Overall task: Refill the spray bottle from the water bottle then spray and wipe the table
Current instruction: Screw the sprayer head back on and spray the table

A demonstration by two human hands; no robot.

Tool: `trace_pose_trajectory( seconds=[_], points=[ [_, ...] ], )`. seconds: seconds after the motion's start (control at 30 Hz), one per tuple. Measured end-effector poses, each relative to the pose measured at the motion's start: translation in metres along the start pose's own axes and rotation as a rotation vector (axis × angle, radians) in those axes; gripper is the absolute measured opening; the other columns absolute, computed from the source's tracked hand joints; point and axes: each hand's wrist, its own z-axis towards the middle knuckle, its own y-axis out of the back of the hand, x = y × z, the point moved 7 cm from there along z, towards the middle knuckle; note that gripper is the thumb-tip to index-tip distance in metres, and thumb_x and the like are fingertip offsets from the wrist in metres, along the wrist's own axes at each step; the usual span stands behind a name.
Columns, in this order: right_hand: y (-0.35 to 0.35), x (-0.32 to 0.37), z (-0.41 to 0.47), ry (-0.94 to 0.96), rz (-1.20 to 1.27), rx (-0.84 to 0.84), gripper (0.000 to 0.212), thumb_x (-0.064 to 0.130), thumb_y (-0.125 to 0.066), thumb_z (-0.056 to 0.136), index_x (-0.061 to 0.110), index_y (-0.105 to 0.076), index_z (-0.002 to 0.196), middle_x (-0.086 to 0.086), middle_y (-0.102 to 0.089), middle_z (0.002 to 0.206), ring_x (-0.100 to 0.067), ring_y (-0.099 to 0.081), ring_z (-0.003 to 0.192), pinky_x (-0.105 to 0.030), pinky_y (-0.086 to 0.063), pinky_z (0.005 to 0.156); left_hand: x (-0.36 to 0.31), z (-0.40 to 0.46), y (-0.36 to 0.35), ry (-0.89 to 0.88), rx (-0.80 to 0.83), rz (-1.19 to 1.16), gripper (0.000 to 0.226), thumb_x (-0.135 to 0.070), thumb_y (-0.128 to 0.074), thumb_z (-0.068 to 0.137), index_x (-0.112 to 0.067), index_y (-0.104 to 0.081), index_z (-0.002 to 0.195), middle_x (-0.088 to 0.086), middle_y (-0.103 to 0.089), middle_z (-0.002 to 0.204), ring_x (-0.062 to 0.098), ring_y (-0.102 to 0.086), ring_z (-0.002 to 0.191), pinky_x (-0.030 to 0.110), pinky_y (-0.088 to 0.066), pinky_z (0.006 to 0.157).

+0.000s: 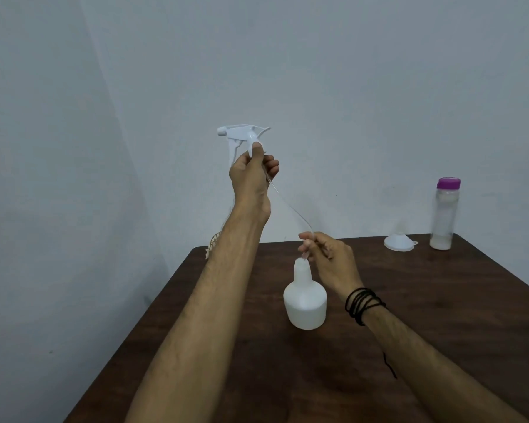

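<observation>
Hands: left (pixel 251 170) grips spray head (pixel 242 134); right (pixel 324 254) pinches tube (pixel 290 209); no writing legible.

Dark wood table (pixel 440 315) vs pale blue-grey walls (pixel 348 71), corner at left, dim even light

The spray bottle (pixel 304 300) stands on the table (pixel 440 315) at lower centre of the frame. Just above its neck is the right hand (pixel 327 254), pinching the lower end of the tube (pixel 290 209), which rises up-left to the spray head (pixel 242 135) in the left hand (pixel 251 175), upper centre. At the table's far right, the funnel (pixel 400 242) sits left of the water bottle (pixel 445 213).
</observation>
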Motion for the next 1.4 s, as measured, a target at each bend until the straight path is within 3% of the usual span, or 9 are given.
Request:
trace_pose_trajectory(
  seconds=[0.13, 0.37, 0.53, 0.63, 0.8, 0.9, 1.07, 1.23, 1.4],
  points=[
    [-0.005, -0.003, 0.000, 0.028, -0.071, -0.006, 0.026, 0.020, -0.057, 0.100, 0.015, -0.068, 0.123, 0.006, -0.065, 0.091, 0.001, -0.063, 0.082, 0.000, -0.045, 0.074, 0.005, 0.001, 0.008, -0.023, -0.012, 0.042, 0.020, -0.021, -0.057, 0.102, -0.008, -0.063, 0.088, 0.005, -0.060, 0.077, 0.015, -0.062, 0.067, 0.024, -0.059, 0.070],
    [-0.017, -0.015, -0.001, 0.087, -0.223, 0.060, 0.027, 0.025, -0.056, 0.101, 0.018, -0.069, 0.123, 0.005, -0.059, 0.093, -0.013, -0.054, 0.095, -0.011, -0.038, 0.077, 0.024, -0.001, 0.014, -0.046, 0.007, 0.115, 0.020, -0.020, -0.058, 0.101, -0.002, -0.064, 0.101, 0.006, -0.061, 0.080, 0.013, -0.062, 0.068, 0.021, -0.057, 0.067],
    [-0.019, -0.034, -0.009, 0.084, -0.173, 0.093, 0.033, 0.033, -0.047, 0.103, 0.017, -0.065, 0.126, 0.006, -0.046, 0.104, -0.006, -0.052, 0.095, -0.016, -0.042, 0.078, 0.050, -0.013, 0.021, -0.130, 0.065, 0.244, 0.020, -0.024, -0.058, 0.102, -0.005, -0.063, 0.100, 0.004, -0.062, 0.082, 0.011, -0.063, 0.071, 0.023, -0.056, 0.072],
    [-0.029, -0.038, -0.018, 0.102, -0.171, 0.194, 0.044, 0.046, -0.040, 0.102, 0.023, -0.059, 0.135, 0.012, -0.050, 0.106, 0.000, -0.050, 0.103, -0.019, -0.039, 0.087, 0.066, -0.023, 0.027, -0.179, 0.082, 0.301, 0.020, -0.024, -0.058, 0.101, -0.007, -0.063, 0.110, 0.003, -0.063, 0.085, 0.009, -0.064, 0.074, 0.026, -0.058, 0.076],
    [-0.034, -0.044, -0.022, 0.091, -0.099, 0.183, 0.058, 0.055, -0.049, 0.095, 0.026, -0.045, 0.145, 0.013, -0.052, 0.133, -0.003, -0.048, 0.126, -0.026, -0.041, 0.103, 0.112, -0.046, 0.037, -0.134, 0.153, 0.405, 0.027, -0.030, -0.060, 0.099, -0.014, -0.062, 0.121, -0.001, -0.070, 0.092, 0.011, -0.070, 0.087, 0.032, -0.059, 0.085],
    [-0.036, -0.049, -0.024, 0.062, -0.012, 0.170, 0.050, 0.050, -0.054, 0.094, 0.028, -0.050, 0.139, 0.015, -0.057, 0.133, 0.000, -0.054, 0.122, -0.027, -0.046, 0.101, 0.141, -0.055, 0.054, -0.090, 0.176, 0.469, 0.027, -0.034, -0.061, 0.099, -0.017, -0.063, 0.119, 0.003, -0.072, 0.098, 0.014, -0.070, 0.095, 0.037, -0.058, 0.087],
    [-0.038, -0.067, -0.030, -0.014, 0.045, 0.141, 0.020, 0.030, -0.060, 0.095, 0.027, -0.062, 0.115, 0.011, -0.069, 0.106, -0.002, -0.065, 0.097, -0.027, -0.055, 0.081, 0.171, -0.070, 0.074, -0.037, 0.205, 0.489, 0.020, -0.034, -0.062, 0.098, -0.023, -0.066, 0.114, -0.001, -0.071, 0.097, 0.018, -0.069, 0.095, 0.040, -0.057, 0.086],
    [-0.044, -0.078, -0.039, -0.015, 0.077, 0.098, 0.045, 0.052, -0.058, 0.084, 0.025, -0.062, 0.120, 0.010, -0.068, 0.109, -0.004, -0.065, 0.101, -0.028, -0.056, 0.083, 0.180, -0.085, 0.077, -0.049, 0.188, 0.454, 0.019, -0.028, -0.058, 0.101, -0.022, -0.065, 0.118, -0.006, -0.072, 0.103, 0.009, -0.068, 0.098, 0.027, -0.055, 0.084],
    [-0.047, -0.084, -0.044, 0.038, 0.023, 0.056, 0.049, 0.050, -0.049, 0.089, 0.022, -0.059, 0.127, 0.014, -0.065, 0.111, -0.003, -0.060, 0.104, -0.024, -0.052, 0.087, 0.185, -0.085, 0.077, -0.083, 0.212, 0.504, 0.018, -0.035, -0.057, 0.101, -0.027, -0.066, 0.114, -0.007, -0.072, 0.099, 0.013, -0.068, 0.096, 0.035, -0.057, 0.084]
  ],
)
